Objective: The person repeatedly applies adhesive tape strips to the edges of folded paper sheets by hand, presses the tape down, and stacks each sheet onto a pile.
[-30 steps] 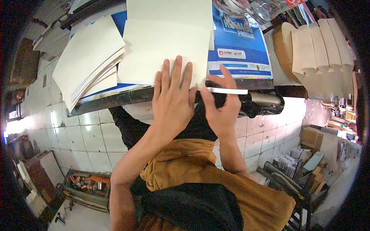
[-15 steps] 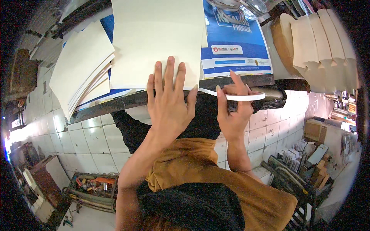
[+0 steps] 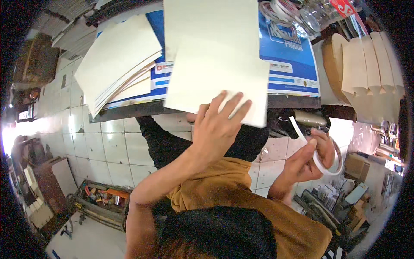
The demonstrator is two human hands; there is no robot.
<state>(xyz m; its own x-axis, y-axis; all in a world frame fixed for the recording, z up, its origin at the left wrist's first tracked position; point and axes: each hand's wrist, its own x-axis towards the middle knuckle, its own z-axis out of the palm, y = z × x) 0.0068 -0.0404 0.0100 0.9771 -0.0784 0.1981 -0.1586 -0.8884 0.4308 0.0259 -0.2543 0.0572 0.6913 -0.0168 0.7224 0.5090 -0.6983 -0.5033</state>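
Note:
My left hand (image 3: pixel 217 129) lies across the near edge of a cream paper sheet (image 3: pixel 215 82), fingers spread on top and thumb out of sight, seemingly beneath it. That sheet sits slightly turned over another cream sheet or stack (image 3: pixel 211 26) and overhangs the dark table edge (image 3: pixel 293 102). Off to the right, past the table edge, my right hand (image 3: pixel 308 159) is closed on a narrow roll of white tape (image 3: pixel 329 172). Its loose end sticks up beyond my thumb. A fanned pile of cream sheets (image 3: pixel 118 58) rests left of my left hand.
Under the papers lies a blue printed sheet (image 3: pixel 293 62). Tape rolls (image 3: pixel 278 13) and a clear plastic bottle (image 3: pixel 330 17) are at the far right. Cream folded paper pieces (image 3: pixel 355 64) stand beside them. A crate of tools (image 3: pixel 103 198) sits on the floor at lower left.
The top sheet has slid toward me and turned under my left hand. My right hand has moved right and down with the tape roll, its strip now free of the sheet.

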